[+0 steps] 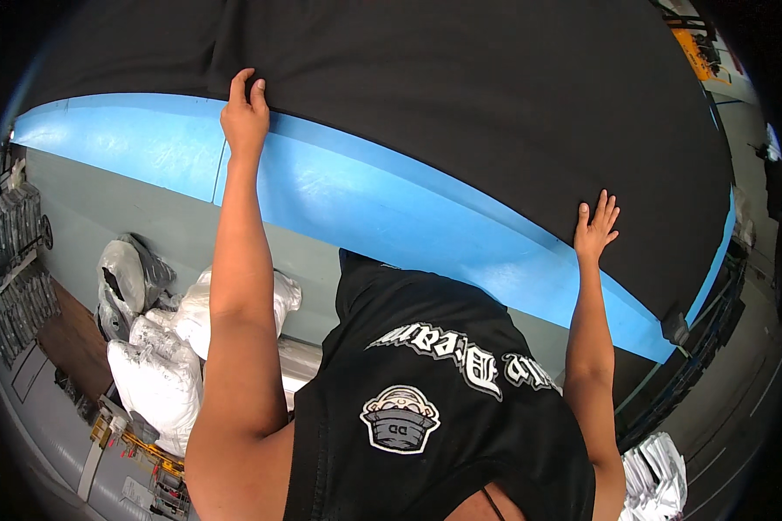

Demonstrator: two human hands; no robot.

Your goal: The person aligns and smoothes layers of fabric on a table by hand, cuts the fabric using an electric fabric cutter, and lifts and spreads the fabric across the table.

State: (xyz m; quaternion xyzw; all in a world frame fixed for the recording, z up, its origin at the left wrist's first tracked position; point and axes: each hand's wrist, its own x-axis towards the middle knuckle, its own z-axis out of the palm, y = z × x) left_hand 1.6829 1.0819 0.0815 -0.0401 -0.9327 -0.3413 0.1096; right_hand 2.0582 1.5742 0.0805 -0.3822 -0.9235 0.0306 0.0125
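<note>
Judging by creases [215, 50], we have black cloth [469, 104] spread, unsmoothed, over a glossy blue tabletop [365, 195], right hand [595, 234] open, left hand's [247, 113] grip unclear.

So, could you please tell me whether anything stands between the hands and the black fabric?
Nothing visible does: the left hand touches the black fabric near its edge, and the right hand lies on it.

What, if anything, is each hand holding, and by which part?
The left hand is at the near edge of the black cloth; whether it grips cannot be told. The right hand lies open on that cloth, holding nothing.
</note>
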